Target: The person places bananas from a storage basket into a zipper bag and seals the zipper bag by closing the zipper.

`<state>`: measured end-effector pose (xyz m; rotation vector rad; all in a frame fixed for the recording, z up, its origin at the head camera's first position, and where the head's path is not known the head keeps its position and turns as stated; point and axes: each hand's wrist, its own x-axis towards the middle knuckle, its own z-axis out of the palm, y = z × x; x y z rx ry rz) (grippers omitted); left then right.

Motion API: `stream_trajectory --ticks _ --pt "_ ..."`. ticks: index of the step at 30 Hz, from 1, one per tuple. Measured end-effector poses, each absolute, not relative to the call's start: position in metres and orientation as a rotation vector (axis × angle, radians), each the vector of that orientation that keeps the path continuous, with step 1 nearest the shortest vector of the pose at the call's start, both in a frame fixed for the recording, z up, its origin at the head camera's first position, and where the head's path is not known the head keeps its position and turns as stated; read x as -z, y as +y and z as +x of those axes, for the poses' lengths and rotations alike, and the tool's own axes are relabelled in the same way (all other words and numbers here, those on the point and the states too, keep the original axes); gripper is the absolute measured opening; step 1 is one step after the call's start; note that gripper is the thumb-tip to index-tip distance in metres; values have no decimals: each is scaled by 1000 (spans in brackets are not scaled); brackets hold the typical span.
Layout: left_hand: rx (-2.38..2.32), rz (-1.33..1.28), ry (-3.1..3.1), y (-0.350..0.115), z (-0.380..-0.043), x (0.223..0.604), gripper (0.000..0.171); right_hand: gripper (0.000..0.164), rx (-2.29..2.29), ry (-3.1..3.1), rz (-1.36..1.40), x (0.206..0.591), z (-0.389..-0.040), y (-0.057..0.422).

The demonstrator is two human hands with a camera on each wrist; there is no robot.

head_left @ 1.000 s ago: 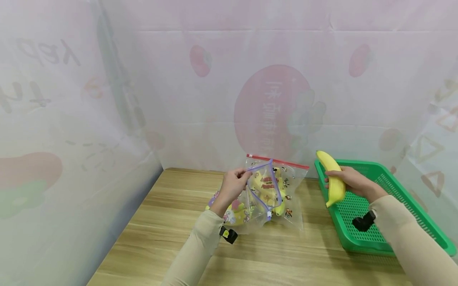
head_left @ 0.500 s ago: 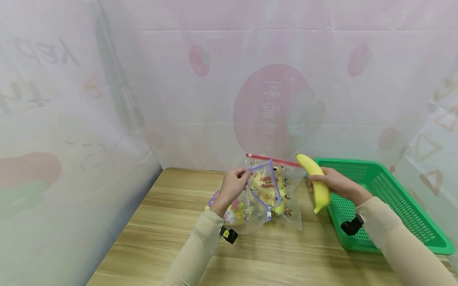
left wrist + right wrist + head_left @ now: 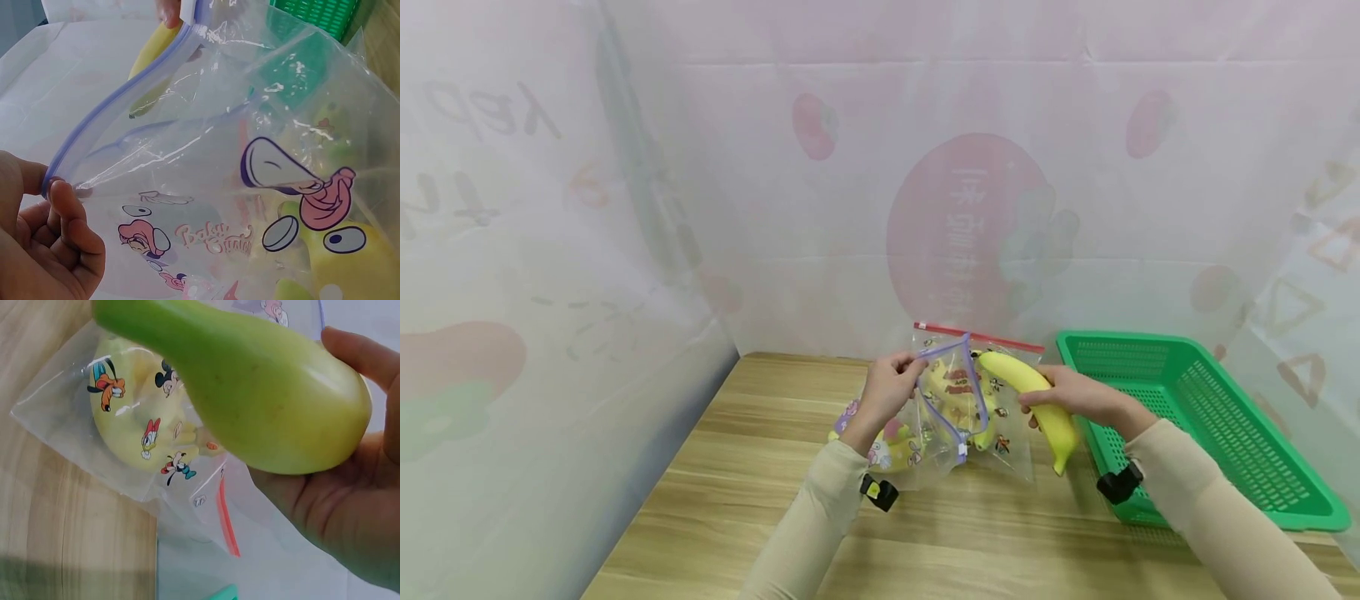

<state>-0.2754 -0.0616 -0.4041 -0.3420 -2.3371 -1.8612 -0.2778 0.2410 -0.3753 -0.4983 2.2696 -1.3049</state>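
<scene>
My left hand [image 3: 889,390] pinches the purple-edged rim of a clear zip bag [image 3: 103,106], between thumb and fingers in the left wrist view. The bag's mouth gapes toward the right, and its film carries pink cartoon prints. Through the film a yellow item [image 3: 350,269] shows at the lower right. My right hand [image 3: 1082,396] grips a yellow banana [image 3: 1052,421] near its middle, just right of the bag's mouth. In the head view, the banana's upper tip overlaps the second clear bag with a red zip [image 3: 992,337], which stands behind and holds yellow items.
A green plastic basket [image 3: 1273,425] with perforated walls stands on the right of the wood-grain table [image 3: 737,500], beneath my right forearm. A pale printed sheet [image 3: 820,283] hangs as a wall behind the table and along both sides.
My right hand has carried the banana leftward from over the basket to the bag's mouth, its upper tip now tilted farther left. The left hand keeps its pinch on the rim.
</scene>
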Motion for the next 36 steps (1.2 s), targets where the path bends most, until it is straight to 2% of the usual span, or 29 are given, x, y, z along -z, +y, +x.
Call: stream_trajectory --ticks 9,16,27,36 --pt "1858 -345 -2340 -61 -275 404 21 51 1201 2312 -552 383 -273 225" --pt "1837 -337 -2351 -61 -276 403 20 43 1149 2270 -620 385 -274 215" --pt "1832 -342 -2357 -62 -280 404 20 33 1143 2285 -622 389 -275 196" --pt "1832 -341 -2354 -62 -281 405 20 35 1196 2272 -548 392 -280 177"
